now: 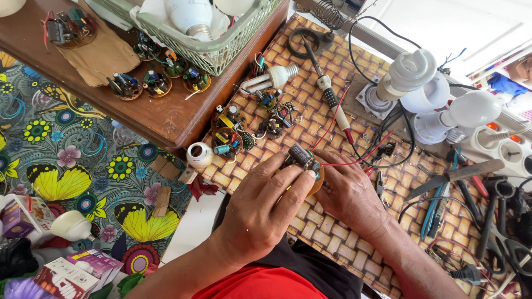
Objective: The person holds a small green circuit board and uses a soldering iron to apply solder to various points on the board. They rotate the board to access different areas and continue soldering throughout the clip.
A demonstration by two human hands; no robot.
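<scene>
Brown round circuit board with black cylindrical capacitor [303,159] pinched between left hand [265,205] and right hand [348,191]; red-handled soldering iron [332,102] untouched; red wires attached.

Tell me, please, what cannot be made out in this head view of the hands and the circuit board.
- Circuit board: mostly covered by the left hand and right hand; only a capacitor and red wires show.
- Fingertips of both hands: hidden behind the board, so the grip is unclear.
- Basket of bulbs: cut off by the top edge.
- Tools: cut off by the right edge.
</scene>
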